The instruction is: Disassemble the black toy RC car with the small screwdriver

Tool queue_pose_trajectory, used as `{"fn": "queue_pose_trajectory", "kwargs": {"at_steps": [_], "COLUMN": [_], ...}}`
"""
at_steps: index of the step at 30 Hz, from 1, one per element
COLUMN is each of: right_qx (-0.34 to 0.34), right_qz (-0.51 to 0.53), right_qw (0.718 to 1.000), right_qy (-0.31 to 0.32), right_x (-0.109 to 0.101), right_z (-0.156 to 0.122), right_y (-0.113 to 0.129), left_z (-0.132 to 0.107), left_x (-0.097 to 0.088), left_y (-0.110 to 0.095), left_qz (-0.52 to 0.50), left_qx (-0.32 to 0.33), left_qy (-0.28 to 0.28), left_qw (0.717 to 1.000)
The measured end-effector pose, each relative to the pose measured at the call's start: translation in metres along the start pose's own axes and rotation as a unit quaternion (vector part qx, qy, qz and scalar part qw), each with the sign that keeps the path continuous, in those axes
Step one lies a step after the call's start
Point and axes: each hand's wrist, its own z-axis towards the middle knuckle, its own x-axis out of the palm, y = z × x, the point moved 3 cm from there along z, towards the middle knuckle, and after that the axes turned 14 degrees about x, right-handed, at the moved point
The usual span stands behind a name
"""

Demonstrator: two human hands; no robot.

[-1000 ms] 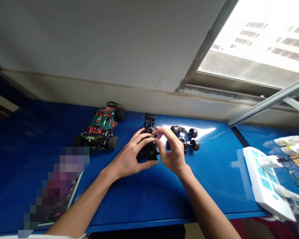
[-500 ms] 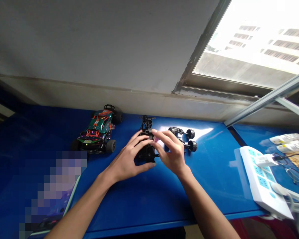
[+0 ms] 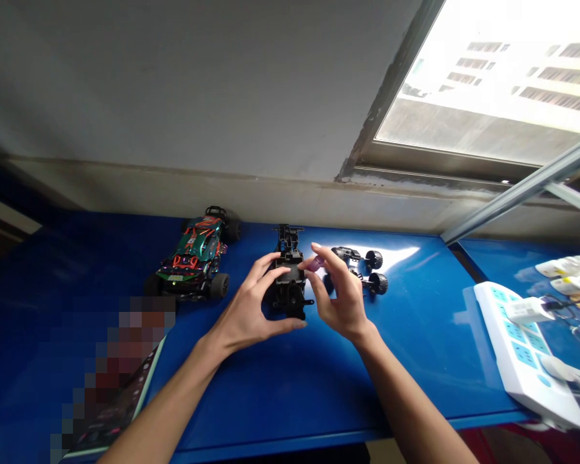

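Note:
A black toy car chassis point(image 3: 294, 298) lies lengthwise on the blue table, with a flat recessed middle. My left hand point(image 3: 246, 309) grips it, fingers over its left side and top, thumb at its near end. Over the chassis's right edge, my right hand point(image 3: 341, 293) pinches a small translucent purple piece point(image 3: 315, 263) between thumb and fingers. What kind of piece it is cannot be made out. Just right of that hand are black axle parts with wheels point(image 3: 377, 283), partly hidden by it.
An assembled green and orange toy car point(image 3: 193, 248) stands on the left of the blue table point(image 3: 270, 399). Nearer me is a tablet-like panel point(image 3: 145, 380) with a blurred-out screen. A white power strip point(image 3: 526, 348) with plugs lies on the right, beside a metal frame bar point(image 3: 517, 180).
My right hand has drawn slightly right, away from my left fingers, and more of the purple piece and the chassis's middle shows. The left hand keeps its hold; the view has shifted slightly.

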Motion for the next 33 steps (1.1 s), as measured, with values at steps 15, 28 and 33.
{"fn": "queue_pose_trajectory", "kwargs": {"at_steps": [15,28,33], "right_qx": [-0.013,0.013,0.024], "right_qz": [-0.038,-0.021,-0.025], "right_qw": [0.999,0.999,0.998], "right_qy": [-0.022,-0.041,-0.045], "right_x": [-0.0003,0.0025,0.0013], "right_z": [0.0007,-0.0018,0.0006], "right_y": [0.0023,-0.0021,-0.0016], "left_z": [-0.0013,-0.0009,-0.0012], "left_x": [0.0001,-0.0012,-0.0015], "left_y": [0.0025,0.0004,0.0005], "left_qz": [0.012,0.004,0.005], "left_qx": [-0.026,-0.035,-0.030], "left_qy": [0.006,0.017,0.018], "left_qw": [1.000,0.999,0.999]}}
